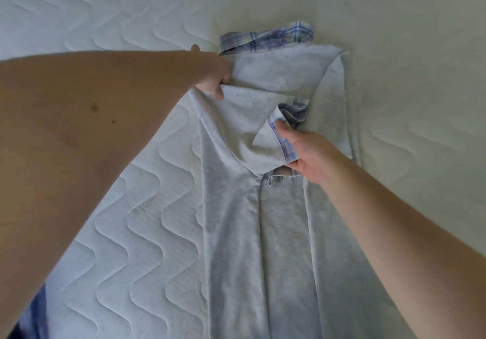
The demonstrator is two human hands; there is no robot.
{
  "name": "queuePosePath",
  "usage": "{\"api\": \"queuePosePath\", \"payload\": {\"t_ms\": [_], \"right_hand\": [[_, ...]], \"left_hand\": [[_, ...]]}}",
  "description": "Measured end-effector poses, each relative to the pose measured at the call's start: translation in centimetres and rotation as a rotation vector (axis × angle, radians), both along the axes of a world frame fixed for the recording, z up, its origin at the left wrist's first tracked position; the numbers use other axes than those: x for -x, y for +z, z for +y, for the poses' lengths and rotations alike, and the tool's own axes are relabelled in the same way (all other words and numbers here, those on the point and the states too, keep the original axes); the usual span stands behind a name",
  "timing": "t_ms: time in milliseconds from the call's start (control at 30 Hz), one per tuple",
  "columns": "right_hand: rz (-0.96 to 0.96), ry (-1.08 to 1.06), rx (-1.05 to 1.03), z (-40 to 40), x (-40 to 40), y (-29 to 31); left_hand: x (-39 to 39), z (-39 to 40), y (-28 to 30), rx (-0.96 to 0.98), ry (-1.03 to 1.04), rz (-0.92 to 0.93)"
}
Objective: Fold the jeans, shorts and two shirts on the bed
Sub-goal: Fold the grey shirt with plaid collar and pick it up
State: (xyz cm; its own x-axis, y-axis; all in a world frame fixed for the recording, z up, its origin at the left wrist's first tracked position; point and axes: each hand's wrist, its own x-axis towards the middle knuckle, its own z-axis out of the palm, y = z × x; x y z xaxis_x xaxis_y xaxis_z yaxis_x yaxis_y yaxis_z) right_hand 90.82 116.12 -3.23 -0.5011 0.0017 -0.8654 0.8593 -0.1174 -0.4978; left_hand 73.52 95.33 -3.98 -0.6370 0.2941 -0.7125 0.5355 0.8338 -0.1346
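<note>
Quilted white bed (pixel 110 207) fills the head view. Across it, from six toward twelve o'clock, lies a grey shirt (pixel 252 233) with a plaid collar (pixel 268 37). At ten o'clock the left hand (pixel 214 75) pinches a shoulder fold; the right hand (pixel 307 151) grips the plaid-edged sleeve cuff (pixel 282 138), likely to tuck it inward. No readable label shows.

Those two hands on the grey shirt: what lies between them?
In the head view, only grey shirt fabric, pulled into a fold, spans from the left hand to the right hand, which grips the plaid-trimmed sleeve cuff.
</note>
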Motion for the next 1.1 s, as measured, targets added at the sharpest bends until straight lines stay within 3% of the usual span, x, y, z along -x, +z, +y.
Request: {"api": "queuePosePath", "payload": {"t_ms": [67,233,300,467,567,700,800,900,967,1100], "right_hand": [[-0.027,0.017,-0.026,-0.4,1.0,0.1],[-0.025,-0.126,0.002,-0.6,3.8,-0.2],[0.024,-0.135,-0.018,-0.8,4.7,-0.2],[0.137,-0.045,-0.268,-0.9,6.2,-1.1],[0.263,0.025,-0.344,0.5,6.8,-1.2],[0.381,-0.04,-0.402,1.6,6.2,-1.6],[0.415,0.017,-0.449,1.8,4.9,-2.4],[0.332,0.134,-0.329,2.1,4.0,-3.2],[0.427,0.205,-0.39,2.2,4.3,-3.0],[0.83,0.332,-0.736,2.0,5.3,-1.0]], "left_hand": [[0.4,-0.4,0.1,-0.038,-0.024,-0.01],[1.3,-1.8,0.6,-0.363,0.026,0.088],[1.8,-2.6,1.1,-0.308,0.013,0.038],[3.4,-4.8,2.0,0.069,-0.106,-0.066],[3.8,-5.5,1.7,-0.064,-0.05,-0.049],[3.4,-5.4,1.3,-0.277,0.134,-0.101],[3.1,-5.2,0.3,-0.318,0.163,0.031],[2.5,-5.1,-0.9,-0.332,0.169,0.142],[2.1,-5.4,-1.7,-0.366,0.184,0.163],[1.2,-5.8,-2.3,-0.429,0.226,0.217]]}}
